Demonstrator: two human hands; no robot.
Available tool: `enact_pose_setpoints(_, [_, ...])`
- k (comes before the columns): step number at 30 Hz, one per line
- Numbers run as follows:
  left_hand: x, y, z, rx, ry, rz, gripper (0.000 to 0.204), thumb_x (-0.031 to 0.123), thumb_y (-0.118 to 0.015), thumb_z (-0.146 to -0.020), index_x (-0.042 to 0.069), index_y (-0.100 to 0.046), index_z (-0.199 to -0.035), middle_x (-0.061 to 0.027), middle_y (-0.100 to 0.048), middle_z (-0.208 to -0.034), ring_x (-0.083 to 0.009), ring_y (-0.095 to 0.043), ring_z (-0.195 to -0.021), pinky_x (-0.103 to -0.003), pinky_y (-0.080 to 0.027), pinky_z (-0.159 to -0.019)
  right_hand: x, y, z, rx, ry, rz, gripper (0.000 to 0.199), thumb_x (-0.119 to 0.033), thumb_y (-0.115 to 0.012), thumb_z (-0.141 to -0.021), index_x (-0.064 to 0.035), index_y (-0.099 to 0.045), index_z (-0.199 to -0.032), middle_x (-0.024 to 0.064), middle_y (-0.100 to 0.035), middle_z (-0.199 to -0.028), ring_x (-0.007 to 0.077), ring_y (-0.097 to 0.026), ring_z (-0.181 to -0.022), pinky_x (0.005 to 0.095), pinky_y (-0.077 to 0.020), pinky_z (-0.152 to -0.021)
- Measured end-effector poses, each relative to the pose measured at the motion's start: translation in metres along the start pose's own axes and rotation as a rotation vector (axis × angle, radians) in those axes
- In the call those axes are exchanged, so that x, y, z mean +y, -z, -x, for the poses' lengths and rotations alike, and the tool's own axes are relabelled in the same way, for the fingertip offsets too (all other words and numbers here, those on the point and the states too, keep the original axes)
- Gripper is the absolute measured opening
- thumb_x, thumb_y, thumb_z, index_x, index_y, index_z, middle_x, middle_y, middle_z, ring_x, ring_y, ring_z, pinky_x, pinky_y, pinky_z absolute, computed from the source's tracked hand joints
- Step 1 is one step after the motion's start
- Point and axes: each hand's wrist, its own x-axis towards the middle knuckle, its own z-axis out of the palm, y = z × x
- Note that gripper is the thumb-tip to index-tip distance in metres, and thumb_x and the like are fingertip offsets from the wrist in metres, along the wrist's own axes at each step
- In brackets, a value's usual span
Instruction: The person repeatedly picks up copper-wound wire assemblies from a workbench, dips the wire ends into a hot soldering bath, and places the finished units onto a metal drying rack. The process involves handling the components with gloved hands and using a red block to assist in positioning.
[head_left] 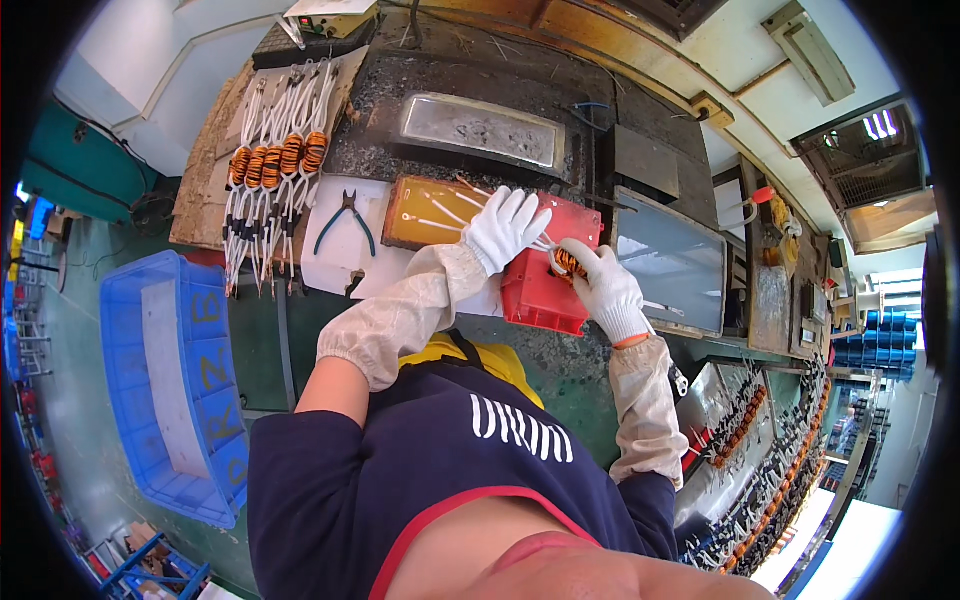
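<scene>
My right hand (pixel 608 292), in a white glove, is closed around a copper-wound coil (pixel 569 262) above a red plastic bin (pixel 540 300). White leads (pixel 437 207) run from the coil's side beneath my left hand (pixel 503 232) and stick out over an amber-coloured tray (pixel 400 236). That left hand is gloved too, its fingers stretched out and lying across the leads; its palm side is hidden. Cutting pliers (pixel 346 224) with dark teal handles lie on white paper left of the tray.
Several finished-looking coils (pixel 270 167) with long leads lie on a board at the left. Behind the tray sits a rectangular metal pot (pixel 482 130). A grey-topped box (pixel 670 265) stands at the right, a blue crate (pixel 172 380) at the lower left. More coils (pixel 740 430) fill racks at the lower right.
</scene>
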Motion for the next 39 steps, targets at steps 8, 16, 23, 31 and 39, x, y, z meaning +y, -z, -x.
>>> enact_pose_setpoints(8, [-0.001,-0.011,0.009,-0.061,0.041,0.11,0.055,0.022,-0.06,-0.083,0.011,-0.052,-0.136,-0.0192,-0.054,-0.135,-0.0369,-0.055,-0.121,-0.053,-0.043,-0.107,-0.001,-0.002,-0.003,-0.001,0.029,0.042,0.054,-0.013,-0.068,-0.085,-0.0323,-0.056,-0.134,0.015,-0.059,-0.101,0.0383,-0.067,-0.087,0.0468,-0.0564,-0.071])
enact_pose_setpoints(16, [-0.009,-0.021,0.016,-0.205,0.003,0.171,0.056,0.02,-0.06,-0.083,0.011,-0.05,-0.137,-0.019,-0.052,-0.138,-0.0345,-0.056,-0.122,-0.049,-0.043,-0.108,-0.006,0.0,-0.01,-0.009,0.05,0.124,0.053,-0.016,-0.068,-0.085,-0.0325,-0.055,-0.133,0.0154,-0.059,-0.1,0.0379,-0.068,-0.085,0.0474,-0.0561,-0.069])
enact_pose_setpoints(23, [-0.011,-0.024,0.02,-0.272,0.017,0.221,0.06,0.017,-0.059,-0.085,0.01,-0.045,-0.143,-0.0201,-0.046,-0.146,-0.0333,-0.053,-0.129,-0.047,-0.04,-0.113,-0.014,0.006,-0.014,-0.033,0.064,0.15,0.051,-0.014,-0.067,-0.085,-0.0307,-0.056,-0.132,0.0175,-0.06,-0.099,0.0387,-0.068,-0.084,0.0476,-0.0561,-0.068])
enact_pose_setpoints(31, [-0.011,-0.029,0.025,-0.284,0.031,0.262,0.059,0.016,-0.057,-0.086,0.01,-0.044,-0.143,-0.0203,-0.044,-0.149,-0.0326,-0.051,-0.132,-0.047,-0.038,-0.115,-0.019,0.009,-0.018,-0.04,0.068,0.161,0.047,-0.013,-0.065,-0.085,-0.0287,-0.058,-0.13,0.0191,-0.061,-0.097,0.0389,-0.069,-0.082,0.0475,-0.0561,-0.068])
enact_pose_setpoints(39, [-0.011,-0.029,0.024,-0.261,0.021,0.265,0.059,0.016,-0.057,-0.086,0.009,-0.044,-0.143,-0.0198,-0.046,-0.147,-0.0323,-0.052,-0.13,-0.047,-0.039,-0.114,-0.02,0.01,-0.019,-0.038,0.068,0.16,0.047,-0.013,-0.065,-0.085,-0.0289,-0.058,-0.129,0.0196,-0.061,-0.096,0.0389,-0.069,-0.08,0.0473,-0.056,-0.067])
